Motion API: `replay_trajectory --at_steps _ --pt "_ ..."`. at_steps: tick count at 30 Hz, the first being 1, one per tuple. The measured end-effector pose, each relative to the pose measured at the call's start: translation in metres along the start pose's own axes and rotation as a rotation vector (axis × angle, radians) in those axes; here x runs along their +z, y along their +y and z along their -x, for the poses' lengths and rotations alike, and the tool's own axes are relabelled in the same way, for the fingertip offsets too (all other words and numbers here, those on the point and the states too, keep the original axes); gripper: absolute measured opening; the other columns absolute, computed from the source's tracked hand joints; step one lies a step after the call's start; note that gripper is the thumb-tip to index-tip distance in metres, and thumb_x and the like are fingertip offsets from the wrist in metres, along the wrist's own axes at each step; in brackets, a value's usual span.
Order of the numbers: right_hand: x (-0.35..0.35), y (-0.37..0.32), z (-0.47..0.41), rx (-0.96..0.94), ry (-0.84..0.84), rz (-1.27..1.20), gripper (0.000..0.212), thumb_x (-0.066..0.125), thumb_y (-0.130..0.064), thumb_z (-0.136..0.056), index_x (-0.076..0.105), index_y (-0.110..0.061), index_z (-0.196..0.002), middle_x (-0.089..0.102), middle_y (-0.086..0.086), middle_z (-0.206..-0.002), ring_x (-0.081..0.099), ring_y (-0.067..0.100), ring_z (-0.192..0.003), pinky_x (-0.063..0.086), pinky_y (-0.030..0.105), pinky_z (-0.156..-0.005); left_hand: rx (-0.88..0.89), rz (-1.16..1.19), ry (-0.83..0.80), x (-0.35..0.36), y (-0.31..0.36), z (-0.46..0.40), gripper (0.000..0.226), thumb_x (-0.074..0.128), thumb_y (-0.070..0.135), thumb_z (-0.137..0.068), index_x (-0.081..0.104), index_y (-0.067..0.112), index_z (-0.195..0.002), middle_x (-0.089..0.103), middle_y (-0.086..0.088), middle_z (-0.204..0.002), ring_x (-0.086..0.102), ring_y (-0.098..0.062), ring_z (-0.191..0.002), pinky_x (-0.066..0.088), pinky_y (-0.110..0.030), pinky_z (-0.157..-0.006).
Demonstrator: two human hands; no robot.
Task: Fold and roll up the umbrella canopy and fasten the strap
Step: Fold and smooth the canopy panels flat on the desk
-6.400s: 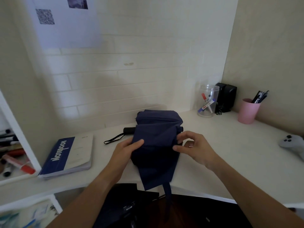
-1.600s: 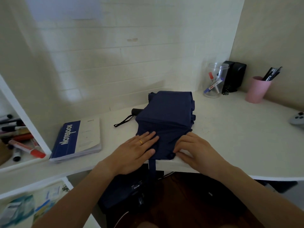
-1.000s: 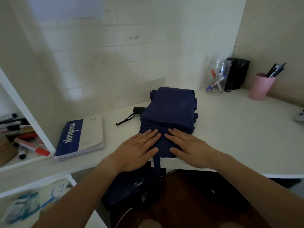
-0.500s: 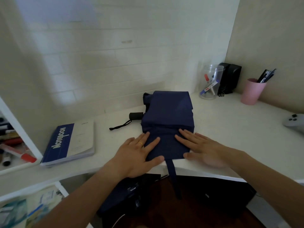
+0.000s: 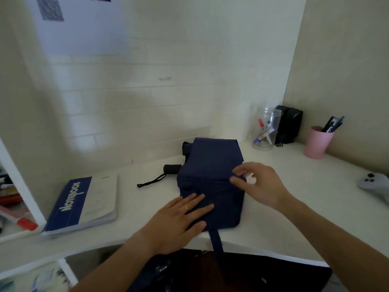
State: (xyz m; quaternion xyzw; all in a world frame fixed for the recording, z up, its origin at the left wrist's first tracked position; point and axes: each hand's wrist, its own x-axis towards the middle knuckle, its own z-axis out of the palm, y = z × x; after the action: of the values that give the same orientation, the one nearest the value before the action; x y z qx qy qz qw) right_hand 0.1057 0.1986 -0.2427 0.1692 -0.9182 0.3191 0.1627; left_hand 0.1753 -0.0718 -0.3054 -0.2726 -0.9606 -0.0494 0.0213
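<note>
Squinting at the right hand point(image 5: 257, 185) doesn't help much, it's motion-blurred, fingers loosely curled at the right edge of the dark navy fabric umbrella canopy point(image 5: 211, 182), and I can't tell if it's actually pinching the cloth or just touching it. The canopy itself is folded flat into a boxy rectangle on the white table point(image 5: 294, 207), near the front edge, so the ribs and shaft are all hidden under the fabric. Only the stubby black cylinder handle point(image 5: 172, 169) pokes out on the left, with a thin black wrist cord point(image 5: 151, 183) trailing off it. The left hand point(image 5: 179, 220) lies flat and open, palm down, fingers spread on the near-left corner, gripping nothing. A navy strap point(image 5: 217, 245) hangs off the table edge, its end lost in the dark below. Around it: a blue-and-white notebook point(image 5: 84, 204) to the left, a clear plastic jar with markers point(image 5: 265, 129), a matte pink pen cup point(image 5: 317, 142), and a grey game controller point(image 5: 375, 185) cut off at the right.
</note>
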Motion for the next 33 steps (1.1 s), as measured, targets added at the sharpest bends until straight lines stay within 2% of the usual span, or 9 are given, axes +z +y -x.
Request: replay_trajectory --at_steps 2,7,11,15,22,25,28,30,33 --pt "-0.001 -0.009 -0.029 0.284 0.188 -0.175 0.034 0.076 -0.047 -0.081 0.07 -0.023 -0.105 0.071 -0.01 -0.097 0.065 0.01 -0.087 0.048 0.028 -0.079 -0.003 -0.011 0.008 0.0 0.001 0.001 0.053 0.01 0.062 -0.105 0.0 0.056 -0.156 -0.007 0.02 -0.169 -0.014 0.0 -0.154 -0.005 -0.031 -0.127" --pt "0.001 -0.022 -0.075 0.716 -0.042 -0.694 0.043 0.086 -0.027 -0.077 0.067 -0.003 -0.107 0.071 0.008 -0.103 0.063 0.019 -0.078 0.045 0.027 -0.056 -0.004 -0.017 0.035 0.002 0.0 0.001 0.052 0.01 0.061 -0.105 0.001 0.056 -0.156 -0.006 0.019 -0.17 -0.012 -0.001 -0.155 -0.003 -0.032 -0.128" --pt "-0.003 -0.023 -0.085 0.687 -0.068 -0.826 0.035 0.087 -0.016 -0.075 0.071 -0.007 -0.104 0.076 0.007 -0.102 0.069 0.019 -0.084 0.057 0.03 -0.07 0.002 -0.002 0.047 0.004 0.0 0.001 0.053 0.009 0.063 -0.104 0.002 0.055 -0.157 -0.006 0.019 -0.17 -0.012 -0.001 -0.155 -0.003 -0.033 -0.128" --pt "-0.02 -0.029 -0.063 0.496 -0.143 -0.817 0.035 0.083 -0.021 -0.078 0.075 -0.012 -0.111 0.078 0.003 -0.112 0.067 0.019 -0.097 0.046 0.033 -0.083 0.011 -0.013 0.078 0.007 -0.002 0.001 0.054 0.01 0.061 -0.105 0.005 0.053 -0.158 -0.004 0.016 -0.171 -0.008 -0.004 -0.156 0.0 -0.033 -0.128" --pt "-0.009 -0.036 0.005 0.365 -0.119 -0.762 0.029 0.078 -0.018 -0.085 0.07 0.007 -0.098 0.063 0.012 -0.079 0.05 0.011 -0.055 0.037 0.02 -0.052 0.016 -0.02 0.126 0.008 -0.003 0.002 0.054 0.013 0.061 -0.106 0.009 0.05 -0.159 0.003 0.012 -0.171 0.0 -0.008 -0.157 0.006 -0.035 -0.128" --pt "0.006 -0.032 0.026 0.38 -0.11 -0.755 0.039 0.077 -0.02 -0.087 0.067 0.014 -0.102 0.061 0.017 -0.077 0.052 0.012 -0.052 0.038 0.02 -0.048 0.051 -0.059 0.238 0.009 -0.002 0.007 0.055 0.017 0.059 -0.107 0.019 0.044 -0.16 0.021 0.005 -0.17 0.019 -0.015 -0.155 0.015 -0.033 -0.127" --pt "0.014 -0.026 0.042 0.401 -0.128 -0.844 0.028 0.071 -0.015 -0.091 0.071 0.007 -0.109 0.075 0.022 -0.105 0.077 0.022 -0.079 0.056 0.028 -0.066 0.056 -0.056 0.428 0.007 0.004 0.016 0.054 0.03 0.058 -0.106 0.046 0.031 -0.152 0.054 0.001 -0.15 0.05 -0.019 -0.134 0.04 -0.034 -0.114" --pt "0.02 -0.02 0.05 0.407 -0.141 -0.896 0.03 0.069 -0.012 -0.092 0.068 0.009 -0.114 0.072 0.025 -0.113 0.077 0.025 -0.095 0.061 0.032 -0.083 -0.066 0.043 0.635 0.003 0.009 0.021 0.045 0.047 0.057 -0.101 0.066 0.025 -0.127 0.067 0.005 -0.121 0.062 -0.014 -0.108 0.052 -0.031 -0.094" --pt "0.026 -0.016 0.059 0.376 -0.154 -0.953 0.023 0.067 -0.004 -0.093 0.07 0.001 -0.115 0.074 0.02 -0.113 0.074 0.027 -0.105 0.06 0.029 -0.089 -0.48 0.631 0.761 -0.021 0.023 0.018 0.044 0.077 0.05 -0.084 0.055 0.026 -0.112 0.065 0.008 -0.1 0.064 -0.009 -0.082 0.05 -0.021 -0.071"
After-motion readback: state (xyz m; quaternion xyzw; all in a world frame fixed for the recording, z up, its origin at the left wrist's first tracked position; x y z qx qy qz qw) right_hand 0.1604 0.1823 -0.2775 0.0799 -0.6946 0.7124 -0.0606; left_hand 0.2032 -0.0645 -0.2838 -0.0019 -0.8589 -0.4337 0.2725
